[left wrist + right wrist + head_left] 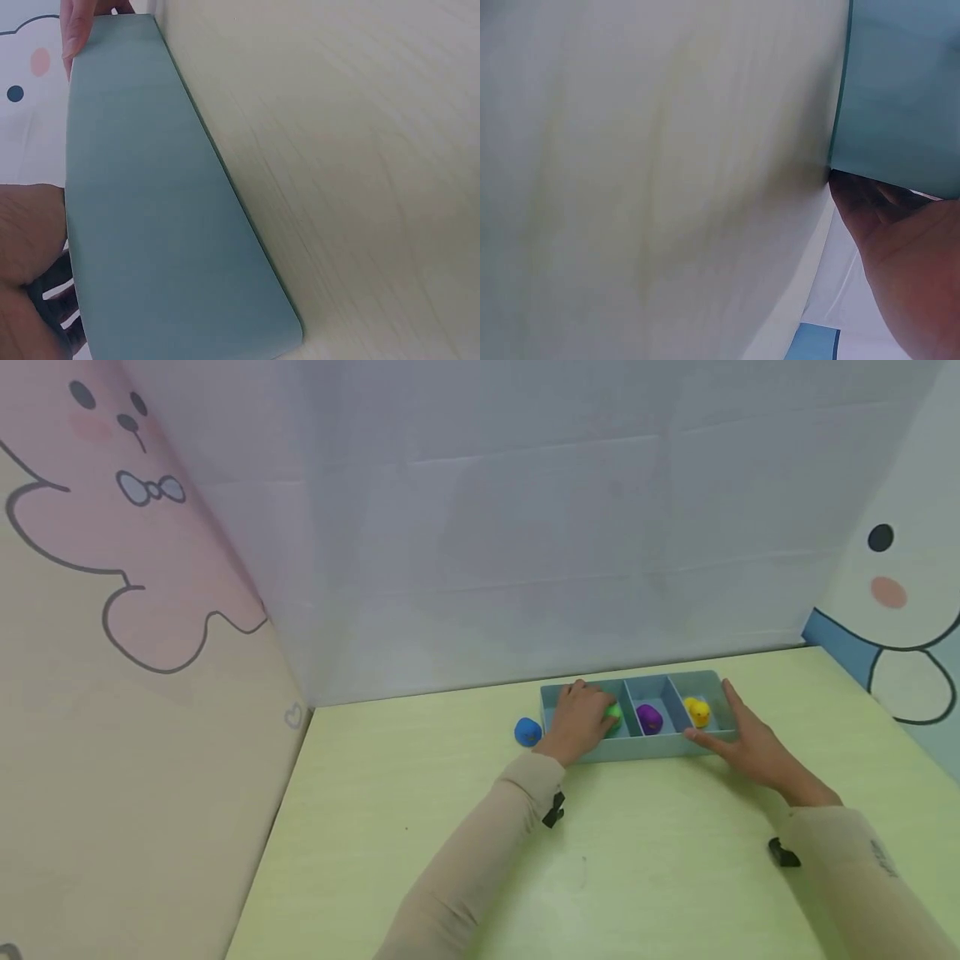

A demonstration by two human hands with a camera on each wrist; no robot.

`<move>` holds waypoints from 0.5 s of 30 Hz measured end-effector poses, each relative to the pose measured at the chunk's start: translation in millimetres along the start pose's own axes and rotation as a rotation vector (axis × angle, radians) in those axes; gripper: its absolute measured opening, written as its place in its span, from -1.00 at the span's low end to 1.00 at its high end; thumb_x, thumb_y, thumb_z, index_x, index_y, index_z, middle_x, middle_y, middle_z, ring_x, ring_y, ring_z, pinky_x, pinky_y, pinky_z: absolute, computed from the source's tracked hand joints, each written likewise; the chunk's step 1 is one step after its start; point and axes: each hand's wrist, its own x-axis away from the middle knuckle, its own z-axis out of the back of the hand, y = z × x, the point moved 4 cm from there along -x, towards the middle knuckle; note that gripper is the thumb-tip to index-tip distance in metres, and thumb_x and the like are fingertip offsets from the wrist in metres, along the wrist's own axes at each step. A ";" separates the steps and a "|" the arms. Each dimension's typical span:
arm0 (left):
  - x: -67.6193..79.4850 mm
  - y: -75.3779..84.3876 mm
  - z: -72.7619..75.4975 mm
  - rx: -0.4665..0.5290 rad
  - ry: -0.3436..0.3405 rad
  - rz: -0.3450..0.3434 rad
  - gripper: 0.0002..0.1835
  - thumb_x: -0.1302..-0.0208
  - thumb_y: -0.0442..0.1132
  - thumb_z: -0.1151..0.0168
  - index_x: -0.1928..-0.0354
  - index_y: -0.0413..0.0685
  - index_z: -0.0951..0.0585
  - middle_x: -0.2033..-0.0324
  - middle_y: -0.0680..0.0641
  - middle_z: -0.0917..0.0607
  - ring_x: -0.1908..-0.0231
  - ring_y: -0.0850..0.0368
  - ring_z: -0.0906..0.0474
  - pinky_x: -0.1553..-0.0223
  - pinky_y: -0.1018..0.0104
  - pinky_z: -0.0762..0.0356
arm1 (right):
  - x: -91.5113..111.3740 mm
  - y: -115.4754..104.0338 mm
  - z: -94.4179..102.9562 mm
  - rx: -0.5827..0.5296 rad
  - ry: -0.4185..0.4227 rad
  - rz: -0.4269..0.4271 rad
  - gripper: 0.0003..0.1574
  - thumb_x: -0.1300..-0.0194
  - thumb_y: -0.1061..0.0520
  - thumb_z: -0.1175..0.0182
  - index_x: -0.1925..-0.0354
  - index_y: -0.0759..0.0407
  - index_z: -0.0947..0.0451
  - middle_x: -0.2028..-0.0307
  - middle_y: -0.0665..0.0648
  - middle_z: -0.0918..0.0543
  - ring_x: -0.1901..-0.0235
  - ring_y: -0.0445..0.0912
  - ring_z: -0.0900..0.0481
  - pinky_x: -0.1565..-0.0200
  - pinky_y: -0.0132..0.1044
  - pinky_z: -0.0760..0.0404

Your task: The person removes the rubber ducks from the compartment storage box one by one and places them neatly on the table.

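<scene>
A grey-blue divided box [645, 747] lies near the table's back edge. My left hand [581, 718] reaches into its left compartment, with thumb and forefinger about a green toy duck [614, 717] that is partly hidden. With the thumb on the front wall and the fingers along the right end, my right hand [753, 752] grips the box. A purple toy duck [648, 719] sits in the middle compartment and a yellow toy duck [699, 712] in the right one. Outside, left of the box, is a blue toy duck [528, 732]. Both wrist views show the box's outer wall [150, 187].
The pale yellow table [405, 827] meets a white-covered back wall [525, 543] just behind the box. Side panels with cartoon animals [150, 593] stand at left and right.
</scene>
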 end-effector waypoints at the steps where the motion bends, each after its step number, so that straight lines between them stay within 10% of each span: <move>1: 0.4 -0.4 -0.1 0.006 0.004 0.000 -0.77 -0.48 0.04 -0.20 -0.01 0.24 -0.73 0.10 0.19 -0.77 0.01 0.18 -0.55 -0.14 0.20 -0.45 | 0.1 0.1 -0.1 -0.001 0.000 0.000 0.46 -0.40 -0.38 -0.18 -0.56 -0.01 0.75 -0.60 0.34 0.52 -0.53 0.57 0.28 -0.36 0.57 0.04; 15: 13.9 -3.3 11.6 0.117 0.151 -0.051 -0.62 -0.53 -0.04 -0.13 -0.27 0.07 -0.62 -0.10 0.05 -0.72 -0.04 0.13 -0.58 -0.13 0.24 -0.50 | 2.5 -3.6 0.6 -0.019 -0.003 -0.010 0.47 -0.39 -0.39 -0.18 -0.56 -0.01 0.75 -0.59 0.41 0.51 -0.52 0.57 0.32 -0.36 0.58 0.05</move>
